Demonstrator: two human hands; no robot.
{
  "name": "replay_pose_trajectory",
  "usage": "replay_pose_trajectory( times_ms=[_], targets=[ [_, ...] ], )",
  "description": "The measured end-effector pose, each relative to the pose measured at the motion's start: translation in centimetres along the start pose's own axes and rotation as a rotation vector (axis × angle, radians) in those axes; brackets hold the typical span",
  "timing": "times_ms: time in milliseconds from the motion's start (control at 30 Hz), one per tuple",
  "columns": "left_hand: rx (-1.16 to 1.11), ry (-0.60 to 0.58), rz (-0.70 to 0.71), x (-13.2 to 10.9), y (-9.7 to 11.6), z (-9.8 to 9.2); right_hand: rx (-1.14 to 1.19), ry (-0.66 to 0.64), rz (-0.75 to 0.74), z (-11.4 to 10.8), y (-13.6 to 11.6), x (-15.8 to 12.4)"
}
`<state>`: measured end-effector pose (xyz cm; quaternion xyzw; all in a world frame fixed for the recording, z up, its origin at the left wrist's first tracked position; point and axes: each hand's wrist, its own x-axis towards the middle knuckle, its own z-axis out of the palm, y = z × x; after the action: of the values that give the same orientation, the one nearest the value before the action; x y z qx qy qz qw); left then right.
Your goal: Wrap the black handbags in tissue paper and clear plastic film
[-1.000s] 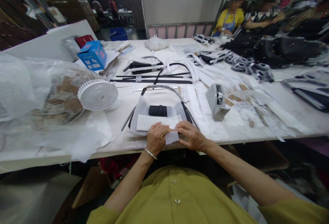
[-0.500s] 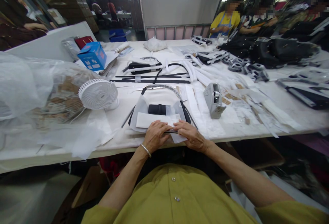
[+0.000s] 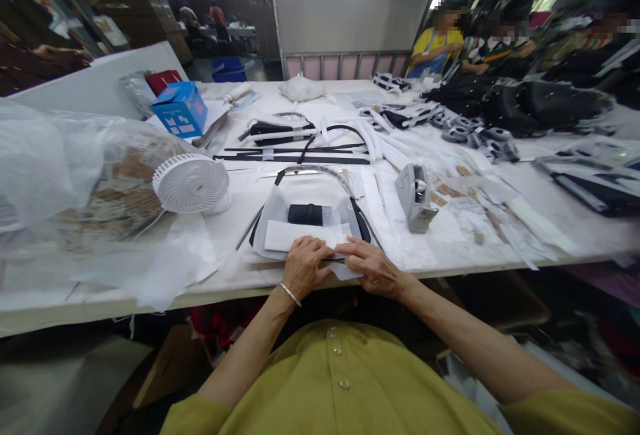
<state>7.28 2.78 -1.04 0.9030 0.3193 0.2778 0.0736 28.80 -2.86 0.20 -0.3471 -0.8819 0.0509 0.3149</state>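
A black bag (image 3: 364, 225) lies at the table's front edge, its curved handle wrapped in clear film. White sheet wrapping (image 3: 273, 212) covers much of it, with a small black strap piece (image 3: 306, 214) in the middle. A folded white pad (image 3: 283, 236) lies across the near side. My left hand (image 3: 306, 265), with a bangle at the wrist, has its fingers closed at the bag's near edge. Beside it, my right hand (image 3: 371, 265) pinches the same edge, above a loose flap of white sheet (image 3: 345, 271). The fingertips nearly meet.
A white fan (image 3: 193, 183) and a plastic bag of tags (image 3: 130, 188) are on the left, a blue box (image 3: 180, 110) behind them. A tape dispenser (image 3: 417, 198) stands to the right. Black strips (image 3: 300, 155) lie beyond the bag. People sit at the far right.
My left hand has shifted slightly right and its wrist has turned a little. My right hand's fingers have moved slightly to the left along the edge. The bag has stayed in place.
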Motion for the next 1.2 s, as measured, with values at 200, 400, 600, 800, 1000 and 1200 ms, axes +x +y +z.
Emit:
replay_pose_trajectory(
  times_ms=[200,400,600,800,1000,1200],
  targets=[
    [0.028,0.143,-0.138,0.6,0.9,0.9,-0.032,0.148,0.372,1.0,0.1,2.1],
    [0.008,0.215,-0.293,1.7,1.5,1.3,-0.042,0.178,0.611,1.4,2.7,4.3],
    [0.017,0.287,-0.315,1.7,1.4,1.7,0.007,0.105,0.715,1.5,4.2,5.2],
    [0.119,0.218,-0.226,1.9,1.3,1.6,0.030,0.101,0.748,1.7,4.8,5.3],
    [0.140,0.157,-0.109,1.4,0.9,1.3,0.029,0.072,0.779,1.7,5.2,5.3],
    [0.091,0.135,0.123,0.4,0.1,1.1,0.028,0.048,0.799,1.7,5.4,5.6]
  ],
)
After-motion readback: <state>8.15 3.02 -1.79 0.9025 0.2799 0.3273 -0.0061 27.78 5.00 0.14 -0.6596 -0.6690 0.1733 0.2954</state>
